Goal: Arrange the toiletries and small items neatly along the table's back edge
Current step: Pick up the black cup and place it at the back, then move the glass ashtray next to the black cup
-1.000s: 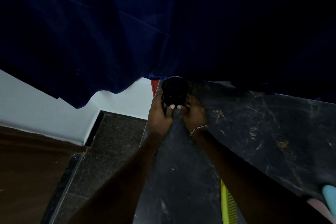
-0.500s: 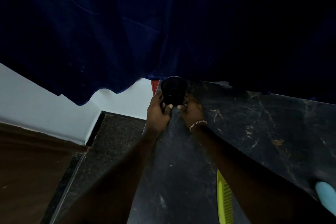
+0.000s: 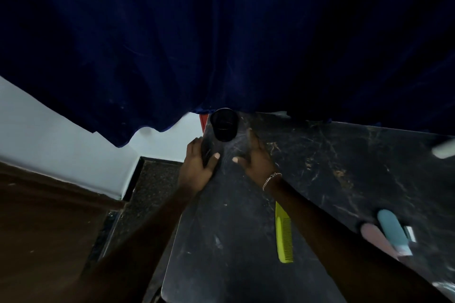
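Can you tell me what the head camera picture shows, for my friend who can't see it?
Two empty hands, the left hand and right hand, rest on a dark marble table just in front of a black cup standing at its back corner. A yellow comb lies nearer.

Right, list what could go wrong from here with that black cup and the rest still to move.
1. The black cup stands at the table's back left corner under the hanging blue curtain; a swaying curtain or a knock could tip it off.
2. The right hand pulling back may sweep the yellow comb lying beside that forearm.
3. The left hand sits at the table's left edge, close to the cup.
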Demonstrator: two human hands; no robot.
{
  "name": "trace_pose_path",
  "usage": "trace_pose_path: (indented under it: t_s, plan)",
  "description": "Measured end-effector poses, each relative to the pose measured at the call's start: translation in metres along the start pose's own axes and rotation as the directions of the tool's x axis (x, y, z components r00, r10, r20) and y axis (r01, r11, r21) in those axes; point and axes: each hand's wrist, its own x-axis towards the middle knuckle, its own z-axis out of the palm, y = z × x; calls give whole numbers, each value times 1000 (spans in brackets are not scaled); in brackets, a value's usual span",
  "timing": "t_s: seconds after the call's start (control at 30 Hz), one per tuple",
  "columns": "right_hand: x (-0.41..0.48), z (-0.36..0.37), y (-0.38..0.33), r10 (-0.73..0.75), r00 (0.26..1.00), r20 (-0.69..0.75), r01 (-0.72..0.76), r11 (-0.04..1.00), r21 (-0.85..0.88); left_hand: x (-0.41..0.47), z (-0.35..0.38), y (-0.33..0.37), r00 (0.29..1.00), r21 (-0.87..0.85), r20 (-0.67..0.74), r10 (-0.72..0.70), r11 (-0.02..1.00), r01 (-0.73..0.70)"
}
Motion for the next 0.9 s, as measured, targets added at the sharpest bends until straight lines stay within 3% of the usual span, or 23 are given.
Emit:
trace_pose_path:
  t_s: [0.2, 0.37, 0.5, 0.9]
  plan:
    - [-53, -29, 4, -106, 992, -74, 93, 982, -162, -51, 3, 24, 989, 214, 65, 129, 967, -140]
    - [-104, -57, 14, -161, 981, -107, 130, 959, -251, -86, 18, 49, 939, 370, 126, 321, 863, -345]
    - [-145, -78, 32, -104, 985, -134, 67, 964, -256, -111, 42, 70, 891, 344, 230, 392, 824, -451]
    - [-279, -135, 131, 82, 960, -268, -150, 958, -243, -197, 150, 158, 798, 294, 389, 460, 759, -581]
